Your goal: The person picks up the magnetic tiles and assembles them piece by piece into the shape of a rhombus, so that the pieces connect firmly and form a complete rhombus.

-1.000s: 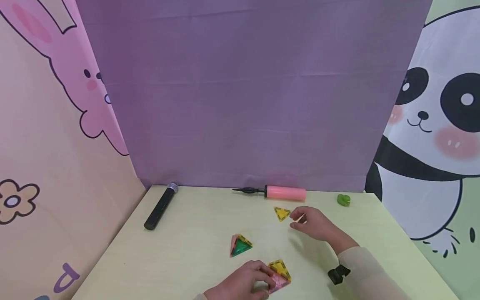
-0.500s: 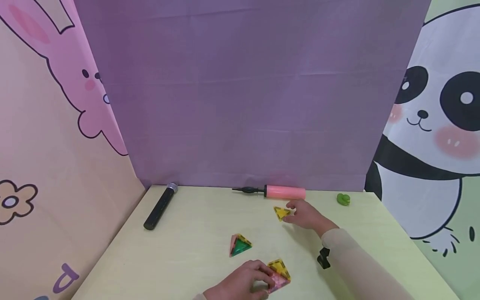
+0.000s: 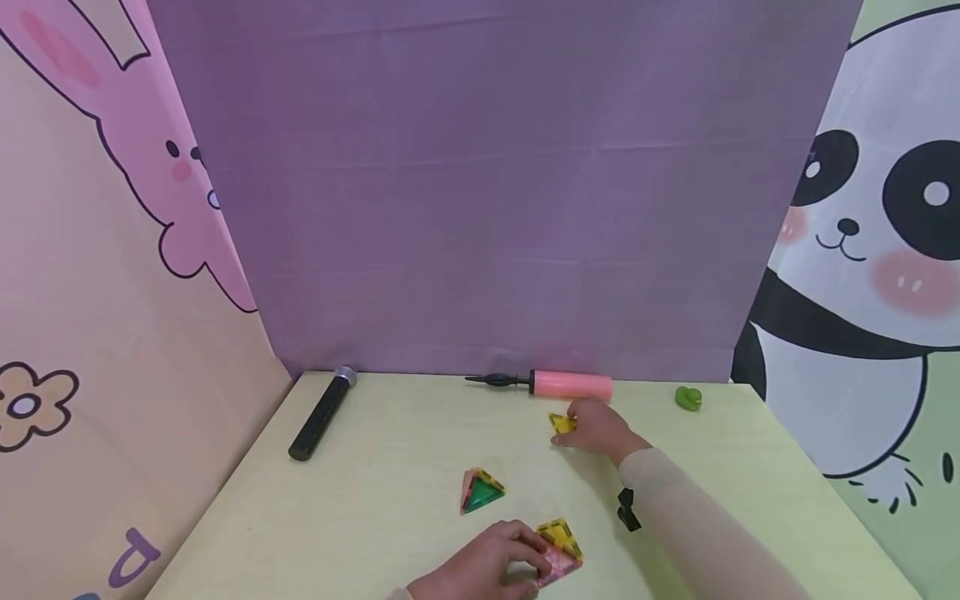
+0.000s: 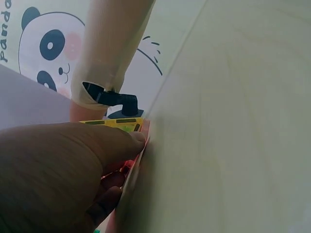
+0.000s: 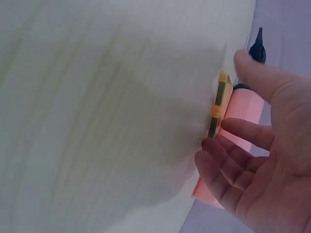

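Note:
My left hand [image 3: 487, 565] holds a pink triangular magnetic tile [image 3: 561, 567], which has a yellow triangular tile [image 3: 557, 533] against its far edge. In the left wrist view, the thumb [image 4: 121, 141] lies along the pink tile, and the other fingers are curled beside it. Farther out on the table, my right hand [image 3: 598, 429] reaches over a single yellow triangular tile [image 3: 559, 424] lying flat. The right wrist view shows its fingers right at one end of this yellow tile [image 5: 219, 104], with the thumb apart from it. A small green, pink and yellow tile pyramid [image 3: 480, 492] stands between the hands.
Along the back edge of the table [image 3: 360, 517] lies a pink hand pump [image 3: 572, 384] with a black nozzle, just behind the single yellow tile. A black microphone [image 3: 321, 417] lies at the left. Near the back right corner sits a small green object [image 3: 687, 398].
My right hand has moved left and slightly away from me, from beside the single yellow tile to over it. The left hand and its tiles have stayed in place.

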`<state>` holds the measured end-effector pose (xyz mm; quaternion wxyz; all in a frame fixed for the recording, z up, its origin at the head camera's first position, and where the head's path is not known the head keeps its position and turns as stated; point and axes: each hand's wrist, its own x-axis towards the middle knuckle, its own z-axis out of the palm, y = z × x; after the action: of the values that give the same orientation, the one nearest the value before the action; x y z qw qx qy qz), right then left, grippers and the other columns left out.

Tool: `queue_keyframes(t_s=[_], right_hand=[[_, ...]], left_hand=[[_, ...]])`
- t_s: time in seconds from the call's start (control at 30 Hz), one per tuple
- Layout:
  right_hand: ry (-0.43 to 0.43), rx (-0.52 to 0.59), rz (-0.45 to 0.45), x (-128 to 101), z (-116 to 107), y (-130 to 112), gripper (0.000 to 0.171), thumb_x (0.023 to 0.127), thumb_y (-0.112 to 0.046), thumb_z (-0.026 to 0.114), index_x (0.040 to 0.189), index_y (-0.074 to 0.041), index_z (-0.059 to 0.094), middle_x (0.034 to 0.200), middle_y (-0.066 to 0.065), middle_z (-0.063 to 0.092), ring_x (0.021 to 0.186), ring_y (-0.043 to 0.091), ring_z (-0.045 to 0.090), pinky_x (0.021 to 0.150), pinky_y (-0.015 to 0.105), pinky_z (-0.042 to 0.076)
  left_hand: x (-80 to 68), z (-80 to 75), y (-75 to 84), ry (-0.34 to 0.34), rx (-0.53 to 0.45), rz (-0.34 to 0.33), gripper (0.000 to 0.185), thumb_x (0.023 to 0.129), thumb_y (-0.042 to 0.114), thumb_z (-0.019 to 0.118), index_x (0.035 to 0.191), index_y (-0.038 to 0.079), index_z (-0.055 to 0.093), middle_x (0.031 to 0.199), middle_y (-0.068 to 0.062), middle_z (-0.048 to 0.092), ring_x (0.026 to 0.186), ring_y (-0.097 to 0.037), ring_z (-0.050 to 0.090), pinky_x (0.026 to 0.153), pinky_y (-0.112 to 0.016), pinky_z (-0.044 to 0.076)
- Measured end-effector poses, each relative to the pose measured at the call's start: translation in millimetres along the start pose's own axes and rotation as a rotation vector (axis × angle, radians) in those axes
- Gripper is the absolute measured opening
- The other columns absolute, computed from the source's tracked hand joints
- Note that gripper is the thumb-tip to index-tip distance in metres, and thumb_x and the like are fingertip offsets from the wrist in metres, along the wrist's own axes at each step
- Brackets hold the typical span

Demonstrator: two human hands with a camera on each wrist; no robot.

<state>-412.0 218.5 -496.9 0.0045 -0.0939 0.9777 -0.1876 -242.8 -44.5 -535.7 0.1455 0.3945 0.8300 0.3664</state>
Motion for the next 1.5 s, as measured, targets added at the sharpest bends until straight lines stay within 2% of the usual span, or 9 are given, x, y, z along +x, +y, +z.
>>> queue_keyframes(t_s=[0.17,0.37,0.53,0.8,0.93,1.03,1.2,1.43,1.5], right_hand=[[0.026,-0.063,-0.012,3,0,-2,0.048,0.074,-0.034,0.083,0.105,-0.002,0.067,0.082,-0.001,0.063,0.071,0.018,0.052,0.071,0.038,0.048],[-0.003,-0.046,-0.013,4,-3,-2,0.053,0.071,-0.029,0.086,0.111,0.000,0.067,0.098,0.005,0.065,0.078,0.019,0.053,0.076,0.040,0.048],[-0.032,-0.007,0.018,5,-3,-1,0.058,0.065,-0.030,0.089,0.111,-0.001,0.068,0.101,0.005,0.066,0.079,0.019,0.054,0.077,0.039,0.049],[0.005,0.019,-0.012,0,-5,1,0.059,0.058,-0.021,0.093,0.108,-0.003,0.067,0.109,0.011,0.057,0.093,0.024,0.050,0.086,0.041,0.046],[0.036,0.103,-0.038,-5,-7,0,0.054,0.061,-0.010,0.091,0.107,-0.001,0.065,0.106,0.013,0.062,0.093,0.025,0.055,0.083,0.042,0.048],[0.055,0.157,-0.047,-8,-7,2,0.046,0.065,-0.005,0.087,0.106,-0.002,0.065,0.096,0.011,0.064,0.084,0.022,0.058,0.074,0.039,0.050],[0.085,0.180,-0.046,-16,-8,3,0.033,0.075,-0.005,0.079,0.105,-0.004,0.065,0.081,0.004,0.059,0.070,0.018,0.051,0.062,0.034,0.045],[0.124,0.207,0.001,-34,-14,2,0.025,0.080,-0.012,0.078,0.101,-0.007,0.065,0.086,0.002,0.060,0.076,0.018,0.054,0.066,0.035,0.048],[0.133,0.201,-0.001,-41,-16,1,0.023,0.080,-0.015,0.078,0.099,-0.008,0.066,0.086,0.001,0.061,0.077,0.016,0.056,0.067,0.035,0.049]], left_hand=[[0.0,-1.0,0.5,0.005,0.045,0.026,0.020,0.090,0.027,0.069,0.110,0.032,0.071,0.121,0.022,0.050,0.111,0.004,0.044,0.092,-0.024,0.043],[0.1,-1.1,1.5,0.000,0.011,-0.005,0.020,0.090,0.028,0.070,0.110,0.032,0.071,0.120,0.022,0.050,0.110,0.004,0.044,0.091,-0.024,0.043],[-0.2,-0.7,2.7,-0.008,-0.039,-0.042,0.019,0.090,0.026,0.070,0.109,0.032,0.072,0.118,0.023,0.051,0.109,0.004,0.044,0.091,-0.024,0.044],[-0.4,-0.1,1.6,-0.005,-0.035,-0.043,0.019,0.091,0.027,0.069,0.109,0.032,0.071,0.119,0.023,0.050,0.109,0.003,0.044,0.091,-0.024,0.044],[0.5,-0.1,0.7,-0.006,-0.020,-0.031,0.020,0.090,0.027,0.069,0.110,0.032,0.071,0.120,0.022,0.050,0.110,0.004,0.044,0.091,-0.024,0.044],[0.5,-0.5,0.4,-0.006,-0.010,-0.010,0.020,0.091,0.026,0.069,0.110,0.032,0.071,0.121,0.021,0.050,0.111,0.003,0.044,0.092,-0.024,0.044],[0.3,-0.3,1.1,-0.003,0.002,-0.008,0.020,0.091,0.027,0.069,0.109,0.032,0.071,0.121,0.022,0.050,0.111,0.003,0.044,0.091,-0.024,0.044],[-0.9,-0.8,0.0,0.009,0.102,0.060,0.021,0.091,0.028,0.069,0.112,0.032,0.070,0.123,0.021,0.049,0.113,0.002,0.044,0.091,-0.023,0.043],[-1.5,-0.8,0.0,0.008,0.100,0.059,0.021,0.091,0.028,0.069,0.112,0.032,0.070,0.123,0.021,0.049,0.113,0.002,0.044,0.091,-0.023,0.043]])
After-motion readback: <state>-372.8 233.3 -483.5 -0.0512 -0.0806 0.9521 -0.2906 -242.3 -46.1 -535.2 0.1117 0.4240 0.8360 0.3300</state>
